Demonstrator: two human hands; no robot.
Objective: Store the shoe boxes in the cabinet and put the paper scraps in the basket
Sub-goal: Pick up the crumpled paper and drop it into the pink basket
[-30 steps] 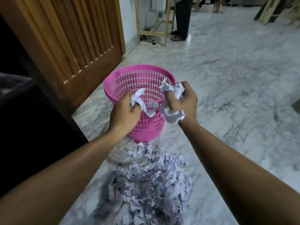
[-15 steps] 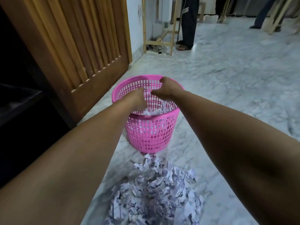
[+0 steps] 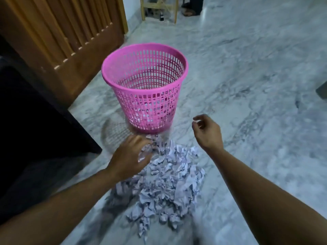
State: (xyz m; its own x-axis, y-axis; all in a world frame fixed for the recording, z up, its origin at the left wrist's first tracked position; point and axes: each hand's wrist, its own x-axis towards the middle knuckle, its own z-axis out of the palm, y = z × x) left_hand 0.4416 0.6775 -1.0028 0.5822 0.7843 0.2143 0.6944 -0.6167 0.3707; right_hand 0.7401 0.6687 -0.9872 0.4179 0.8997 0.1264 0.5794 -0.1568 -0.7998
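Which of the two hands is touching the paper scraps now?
The left hand: its fingers rest on the scraps. The right hand is empty, beside the basket.

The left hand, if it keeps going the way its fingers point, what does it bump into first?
Most likely the pile of paper scraps. The left hand reaches forward and right, fingertips already at the pile's near-left edge. The pink basket stands just beyond; blur makes exact contact unclear.

left hand (image 3: 131, 156) motion-blurred, bystander's feet (image 3: 192, 10) cropped at top

Grey marble floor (image 3: 247, 68) carries pink basket (image 3: 141, 110); paper scraps (image 3: 168, 183) heaped just beside.
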